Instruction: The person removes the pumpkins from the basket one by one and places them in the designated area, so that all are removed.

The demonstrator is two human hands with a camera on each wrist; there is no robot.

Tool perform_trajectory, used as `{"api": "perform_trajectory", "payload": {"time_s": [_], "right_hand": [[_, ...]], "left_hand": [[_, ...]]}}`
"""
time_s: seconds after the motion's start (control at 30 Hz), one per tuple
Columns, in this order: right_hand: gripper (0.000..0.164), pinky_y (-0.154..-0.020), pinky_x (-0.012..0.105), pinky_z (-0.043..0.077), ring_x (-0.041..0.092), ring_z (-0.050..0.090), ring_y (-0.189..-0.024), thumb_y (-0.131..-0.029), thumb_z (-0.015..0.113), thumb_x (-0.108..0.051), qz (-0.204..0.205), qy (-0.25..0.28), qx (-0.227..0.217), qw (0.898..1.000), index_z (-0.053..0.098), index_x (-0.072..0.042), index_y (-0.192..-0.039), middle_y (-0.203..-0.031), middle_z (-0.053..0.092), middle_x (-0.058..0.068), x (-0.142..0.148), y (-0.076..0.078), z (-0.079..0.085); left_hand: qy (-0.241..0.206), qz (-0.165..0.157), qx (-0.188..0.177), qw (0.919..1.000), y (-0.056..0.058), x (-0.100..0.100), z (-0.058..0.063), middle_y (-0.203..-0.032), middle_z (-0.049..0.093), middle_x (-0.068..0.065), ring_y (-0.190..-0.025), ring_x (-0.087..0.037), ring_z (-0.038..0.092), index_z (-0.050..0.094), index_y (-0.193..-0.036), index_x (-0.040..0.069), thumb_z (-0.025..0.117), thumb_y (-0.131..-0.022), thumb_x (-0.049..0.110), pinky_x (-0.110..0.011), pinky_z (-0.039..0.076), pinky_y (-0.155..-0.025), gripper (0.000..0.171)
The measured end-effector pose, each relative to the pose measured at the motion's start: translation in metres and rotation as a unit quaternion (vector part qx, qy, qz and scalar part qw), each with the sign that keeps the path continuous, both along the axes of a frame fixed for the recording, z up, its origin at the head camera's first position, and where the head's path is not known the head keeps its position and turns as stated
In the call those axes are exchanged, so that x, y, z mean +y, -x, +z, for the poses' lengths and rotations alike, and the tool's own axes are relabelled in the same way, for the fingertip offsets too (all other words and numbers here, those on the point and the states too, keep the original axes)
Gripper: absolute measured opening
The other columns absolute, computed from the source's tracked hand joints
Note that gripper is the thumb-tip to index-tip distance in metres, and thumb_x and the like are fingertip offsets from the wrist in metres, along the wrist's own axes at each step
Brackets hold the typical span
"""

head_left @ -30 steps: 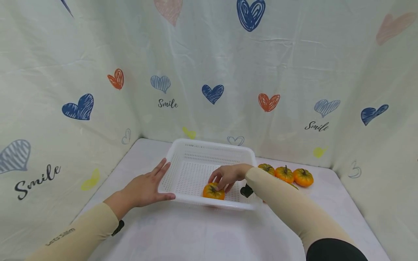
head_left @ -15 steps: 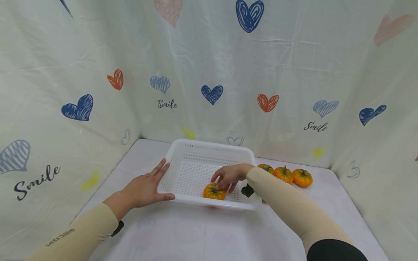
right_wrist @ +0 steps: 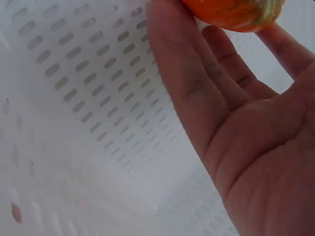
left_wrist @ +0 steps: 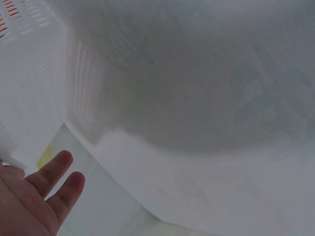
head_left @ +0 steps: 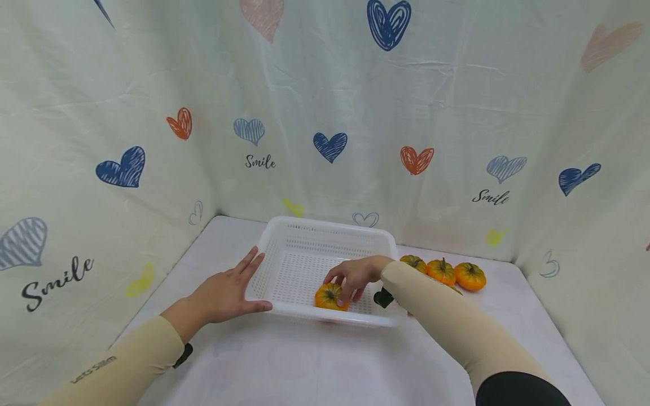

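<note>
A small orange pumpkin (head_left: 325,295) with green streaks sits near the front wall inside a white perforated plastic basket (head_left: 304,313). My right hand (head_left: 359,274) reaches into the basket and grips it by its right side. In the right wrist view, curled fingers meet the pumpkin (right_wrist: 231,11), which the top edge cuts off. At the basket's front left corner my left hand (head_left: 224,295) rests with fingers extended and its thumb along the rim. The left wrist view shows two straight fingers of this hand (left_wrist: 29,201) beside the basket wall (left_wrist: 34,78).
Behind my right forearm, several more small pumpkins (head_left: 470,276) stand on the table right of the basket, some partly hidden. A white cloth (head_left: 284,366) covers the table. A heart-printed curtain (head_left: 365,113) hangs behind and at both sides.
The pumpkin in the basket has tilted and shifted slightly under my right hand's fingers, ending a little further left. My left hand and the basket stay almost in place.
</note>
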State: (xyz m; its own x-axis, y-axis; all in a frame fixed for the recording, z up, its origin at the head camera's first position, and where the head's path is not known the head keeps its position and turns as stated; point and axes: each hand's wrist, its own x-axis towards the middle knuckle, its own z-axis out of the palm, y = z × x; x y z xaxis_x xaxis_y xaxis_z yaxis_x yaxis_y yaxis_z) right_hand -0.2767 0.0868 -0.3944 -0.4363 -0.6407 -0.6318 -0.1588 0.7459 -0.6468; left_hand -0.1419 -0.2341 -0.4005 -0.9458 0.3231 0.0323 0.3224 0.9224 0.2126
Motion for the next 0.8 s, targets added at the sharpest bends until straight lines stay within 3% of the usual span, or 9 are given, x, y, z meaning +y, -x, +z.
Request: {"api": "perform_trajectory", "payload": {"time_s": [0.23, 0.47, 0.63, 0.8], "right_hand": [[0.058, -0.082, 0.039, 0.057, 0.023, 0.060, -0.104, -0.085, 0.081, -0.017, -0.042, 0.022, 0.028, 0.998, 0.057, -0.017, -0.138, -0.127, 0.054, 0.009, 0.001, 0.006, -0.001], [0.060, -0.082, 0.040, 0.056, 0.024, 0.063, -0.097, -0.089, 0.077, -0.024, -0.059, 0.017, 0.055, 0.997, 0.051, -0.014, -0.143, -0.132, 0.053, 0.013, -0.001, 0.010, -0.003], [0.063, -0.083, 0.041, 0.056, 0.024, 0.064, -0.098, -0.089, 0.077, -0.029, -0.065, 0.021, 0.057, 0.996, 0.050, -0.015, -0.145, -0.136, 0.052, 0.014, -0.003, 0.012, -0.005], [0.073, -0.084, 0.041, 0.056, 0.024, 0.058, -0.111, -0.084, 0.082, -0.025, -0.054, 0.026, 0.054, 0.997, 0.047, -0.022, -0.148, -0.140, 0.049, 0.013, -0.002, 0.011, -0.005]], "left_hand": [[-0.002, 0.001, -0.004, 1.0000, 0.000, 0.001, 0.001, -0.165, 0.012, -0.015, -0.123, -0.041, 0.056, 0.017, -0.159, 0.005, 0.044, -0.076, 0.090, -0.054, 0.049, -0.091, 0.122], [0.002, 0.005, -0.008, 1.0000, -0.001, 0.001, 0.002, -0.165, 0.011, -0.015, -0.123, -0.042, 0.055, 0.017, -0.159, 0.006, 0.043, -0.075, 0.091, -0.055, 0.049, -0.091, 0.122], [0.005, 0.007, -0.011, 0.9999, -0.001, 0.001, 0.001, -0.166, 0.010, -0.014, -0.123, -0.042, 0.055, 0.016, -0.160, 0.006, 0.042, -0.075, 0.091, -0.055, 0.048, -0.092, 0.123], [0.005, 0.006, -0.012, 0.9999, -0.001, 0.001, 0.001, -0.166, 0.010, -0.014, -0.123, -0.041, 0.055, 0.016, -0.160, 0.006, 0.042, -0.075, 0.091, -0.054, 0.049, -0.091, 0.123]]}}
